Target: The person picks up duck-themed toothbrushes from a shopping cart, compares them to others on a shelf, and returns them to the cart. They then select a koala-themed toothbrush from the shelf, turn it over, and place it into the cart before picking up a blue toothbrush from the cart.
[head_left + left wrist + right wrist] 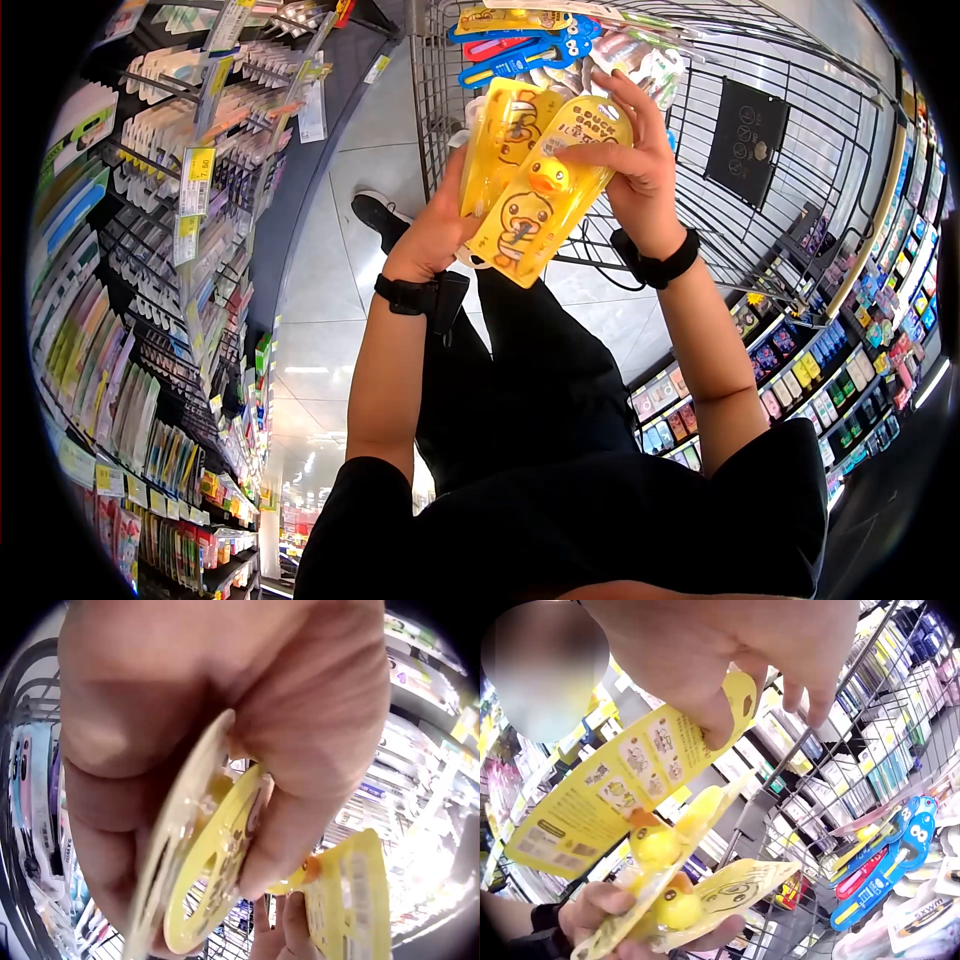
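Observation:
In the head view my left hand (432,232) grips yellow duck blister packs (500,125) by their lower edge. In the right wrist view two such packs, each with a raised yellow duck head (658,847), fan out from its fingers. My right hand (645,175) pinches the top of another duck blister pack (525,225) between thumb and fingers, overlapping the others from the front. Its printed yellow back (630,776) faces the right wrist camera. Seen edge-on in the left wrist view, the left-hand packs (214,862) sit between thumb and curled fingers.
Beyond the hands stands a wire shopping cart (425,110) holding blue character packs (530,55) and several clear-wrapped items (640,65). A black panel (748,140) hangs on its mesh. Stocked shelves (190,250) line the left, and more racks (800,380) line the right.

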Action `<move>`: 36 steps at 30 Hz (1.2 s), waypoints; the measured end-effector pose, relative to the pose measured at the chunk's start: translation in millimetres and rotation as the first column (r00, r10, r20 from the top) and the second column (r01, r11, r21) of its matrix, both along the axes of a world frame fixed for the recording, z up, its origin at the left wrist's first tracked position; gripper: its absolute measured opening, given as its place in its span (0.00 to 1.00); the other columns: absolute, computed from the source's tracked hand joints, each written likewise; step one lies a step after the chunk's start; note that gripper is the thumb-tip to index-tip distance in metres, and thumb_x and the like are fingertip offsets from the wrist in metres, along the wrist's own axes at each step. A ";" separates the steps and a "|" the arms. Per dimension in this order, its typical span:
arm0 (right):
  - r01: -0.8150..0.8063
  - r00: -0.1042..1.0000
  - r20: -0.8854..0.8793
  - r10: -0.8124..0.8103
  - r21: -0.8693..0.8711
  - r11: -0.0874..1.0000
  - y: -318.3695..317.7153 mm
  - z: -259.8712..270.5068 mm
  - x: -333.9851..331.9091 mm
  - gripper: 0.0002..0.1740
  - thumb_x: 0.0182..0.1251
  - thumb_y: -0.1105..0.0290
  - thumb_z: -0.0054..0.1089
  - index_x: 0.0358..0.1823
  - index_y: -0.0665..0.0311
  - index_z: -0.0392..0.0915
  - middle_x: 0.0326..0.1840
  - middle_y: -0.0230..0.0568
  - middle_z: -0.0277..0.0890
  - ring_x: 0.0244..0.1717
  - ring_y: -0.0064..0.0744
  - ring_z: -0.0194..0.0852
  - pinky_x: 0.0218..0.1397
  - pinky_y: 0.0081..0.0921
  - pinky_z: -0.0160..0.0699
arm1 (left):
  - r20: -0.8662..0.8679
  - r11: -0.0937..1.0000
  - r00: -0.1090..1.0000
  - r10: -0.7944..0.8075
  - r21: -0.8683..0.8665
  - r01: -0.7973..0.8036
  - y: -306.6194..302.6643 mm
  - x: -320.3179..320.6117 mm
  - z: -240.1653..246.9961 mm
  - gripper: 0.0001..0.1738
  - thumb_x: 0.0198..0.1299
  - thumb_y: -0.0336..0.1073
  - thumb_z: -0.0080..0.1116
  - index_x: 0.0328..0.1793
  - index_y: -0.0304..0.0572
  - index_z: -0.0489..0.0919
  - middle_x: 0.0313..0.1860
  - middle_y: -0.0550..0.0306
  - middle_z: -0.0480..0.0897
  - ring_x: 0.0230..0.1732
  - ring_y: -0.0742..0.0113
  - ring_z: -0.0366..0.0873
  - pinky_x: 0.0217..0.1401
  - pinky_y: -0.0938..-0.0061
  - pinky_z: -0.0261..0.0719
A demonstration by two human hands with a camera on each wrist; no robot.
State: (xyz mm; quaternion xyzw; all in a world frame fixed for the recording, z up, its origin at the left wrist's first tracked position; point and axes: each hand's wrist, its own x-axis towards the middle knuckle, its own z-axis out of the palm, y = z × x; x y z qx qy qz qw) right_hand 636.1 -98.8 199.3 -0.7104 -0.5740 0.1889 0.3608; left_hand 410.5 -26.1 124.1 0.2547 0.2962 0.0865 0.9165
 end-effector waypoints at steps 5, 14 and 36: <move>-0.172 0.947 -0.279 0.158 -0.030 0.985 -4.4 -20.3 5.9 0.21 0.52 0.87 0.67 0.40 0.49 0.91 0.67 0.43 0.74 0.65 0.46 0.77 0.66 0.33 0.78 | 0.102 0.967 0.995 -0.018 -0.251 0.044 -11.5 -3.6 -12.0 0.58 0.51 0.24 0.75 0.84 0.48 0.49 0.76 0.54 0.68 0.75 0.61 0.69 0.72 0.64 0.73; -0.271 0.871 -0.421 0.252 0.016 0.962 3.0 -21.3 3.6 0.16 0.54 0.84 0.69 0.39 0.52 0.90 0.66 0.43 0.74 0.65 0.45 0.76 0.66 0.33 0.77 | 0.152 0.959 0.988 0.004 -0.281 0.039 -9.6 -5.5 -2.7 0.62 0.51 0.24 0.74 0.86 0.49 0.44 0.77 0.53 0.66 0.76 0.60 0.68 0.73 0.62 0.72; -0.611 0.746 -0.457 0.484 -0.182 0.771 44.7 -36.9 -4.3 0.35 0.48 0.95 0.52 0.57 0.57 0.79 0.81 0.42 0.58 0.78 0.54 0.58 0.75 0.36 0.69 | -0.084 0.949 0.984 0.156 -0.265 -0.173 -26.6 -1.3 -19.7 0.42 0.57 0.26 0.70 0.75 0.48 0.61 0.61 0.57 0.77 0.62 0.64 0.79 0.65 0.63 0.80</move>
